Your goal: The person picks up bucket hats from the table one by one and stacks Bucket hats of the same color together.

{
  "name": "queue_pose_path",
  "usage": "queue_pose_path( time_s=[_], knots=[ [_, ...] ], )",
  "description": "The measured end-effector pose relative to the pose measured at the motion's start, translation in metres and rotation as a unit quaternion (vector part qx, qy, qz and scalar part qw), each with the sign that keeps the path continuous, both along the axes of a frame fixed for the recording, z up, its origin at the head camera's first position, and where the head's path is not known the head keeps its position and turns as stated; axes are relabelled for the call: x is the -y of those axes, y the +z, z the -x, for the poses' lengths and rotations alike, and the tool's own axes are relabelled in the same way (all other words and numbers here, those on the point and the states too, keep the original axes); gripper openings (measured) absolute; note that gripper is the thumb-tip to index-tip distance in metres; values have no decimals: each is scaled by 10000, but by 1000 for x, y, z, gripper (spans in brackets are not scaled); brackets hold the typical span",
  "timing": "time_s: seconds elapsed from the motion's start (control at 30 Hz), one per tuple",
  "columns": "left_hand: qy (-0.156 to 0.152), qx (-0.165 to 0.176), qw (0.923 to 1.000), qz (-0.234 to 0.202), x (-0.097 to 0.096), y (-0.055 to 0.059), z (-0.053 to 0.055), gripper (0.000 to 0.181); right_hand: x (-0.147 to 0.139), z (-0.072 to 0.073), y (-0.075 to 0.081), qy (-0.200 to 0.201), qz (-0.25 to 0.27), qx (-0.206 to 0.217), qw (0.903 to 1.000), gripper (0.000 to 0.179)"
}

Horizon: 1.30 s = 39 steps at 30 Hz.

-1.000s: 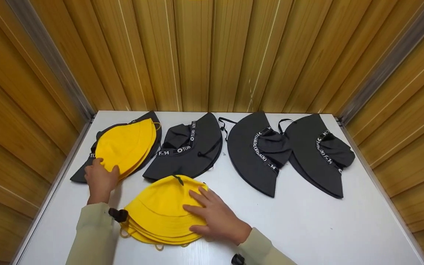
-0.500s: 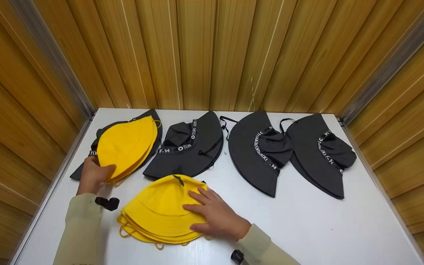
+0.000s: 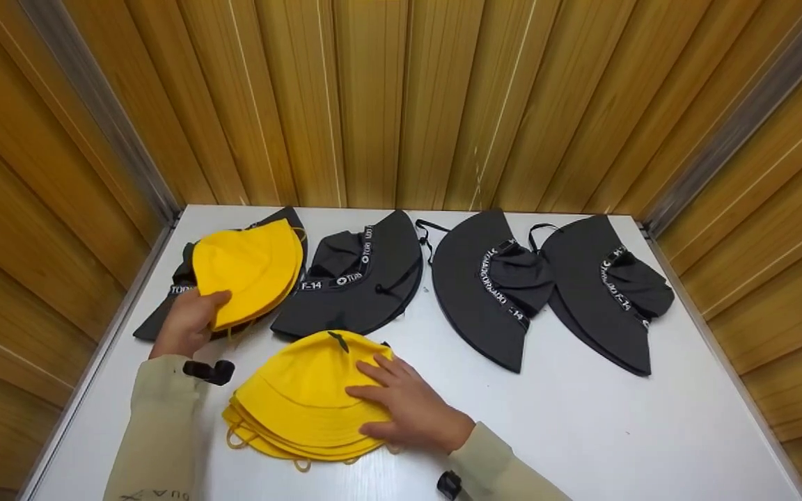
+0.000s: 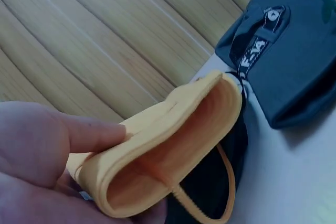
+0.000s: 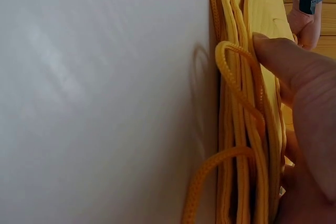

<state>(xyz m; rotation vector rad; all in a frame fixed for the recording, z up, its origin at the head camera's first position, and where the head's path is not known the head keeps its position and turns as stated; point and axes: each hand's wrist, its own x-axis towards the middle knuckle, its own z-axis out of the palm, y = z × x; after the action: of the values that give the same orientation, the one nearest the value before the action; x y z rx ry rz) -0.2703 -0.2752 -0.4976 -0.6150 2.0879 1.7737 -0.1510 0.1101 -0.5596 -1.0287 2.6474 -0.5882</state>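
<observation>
My left hand (image 3: 189, 321) pinches the near-left edge of a folded yellow bucket hat (image 3: 251, 270) at the back left. In the left wrist view the thumb (image 4: 97, 135) lies on top of the folded brim, and an orange chin cord (image 4: 228, 182) hangs from its opening. Partly hidden beneath is a dark bucket hat (image 3: 154, 323) with a lettered band. Nearer the front, my right hand (image 3: 411, 409) rests with spread fingers on a stack of folded yellow bucket hats (image 3: 296, 403). Cord loops (image 5: 239, 72) stick out from the stacked brims in the right wrist view.
Right of the held hat lies a second dark bucket hat (image 3: 366, 309). Two more piles of dark hats, a middle one (image 3: 464, 292) and a right one (image 3: 578, 278), sit farther right on the white table (image 3: 617, 431). Wood-patterned panels (image 3: 401, 104) enclose the table's back and sides.
My left hand has slid under the yellow hat's near-left edge, taken hold of it and shifted it slightly right, baring more of the dark hat. The right hand stays on the stack.
</observation>
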Motion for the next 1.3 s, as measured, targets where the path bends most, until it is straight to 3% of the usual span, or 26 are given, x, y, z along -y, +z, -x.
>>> queue_pose_path(
  time_s=[0.13, 0.27, 0.37, 0.53, 0.63, 0.73, 0.9, 1.07, 1.3],
  knots=[
    [-253, -570, 9980, 137, -10, 3, 0, 64, 0, 1, -1, -7, 35, 41, 10000, 59],
    [-433, -1340, 9862, 873, -21, 11, -3, 57, 0, 1, -1, -51, 77, 98, 9999, 59],
    [-631, -1891, 9668, 1597, -30, 23, -7, 51, -1, 1, 1, -87, 183, 179, 9996, 59],
    [-934, -2679, 9246, 2542, -46, 47, -14, 41, -7, 2, 8, -62, 604, 303, 9977, 57],
    [-974, -3002, 9053, 2842, -56, 60, -19, 37, -13, 6, 17, -141, 1022, 523, 9933, 57],
    [-1019, -3233, 8909, 3024, -66, 72, -26, 33, -21, 11, 31, -333, 1376, 623, 9880, 57],
    [-1227, -3539, 8714, 3168, -84, 91, -37, 27, -42, 27, 57, -650, 1871, -63, 9802, 55],
    [-1512, -3695, 8578, 3238, -102, 106, -48, 20, -64, 49, 87, -1010, 2347, -991, 9617, 58],
    [-2027, -4169, 8285, 3142, -120, 117, -60, 16, -81, 79, 124, -1703, 2801, -1264, 9363, 76]
  ],
)
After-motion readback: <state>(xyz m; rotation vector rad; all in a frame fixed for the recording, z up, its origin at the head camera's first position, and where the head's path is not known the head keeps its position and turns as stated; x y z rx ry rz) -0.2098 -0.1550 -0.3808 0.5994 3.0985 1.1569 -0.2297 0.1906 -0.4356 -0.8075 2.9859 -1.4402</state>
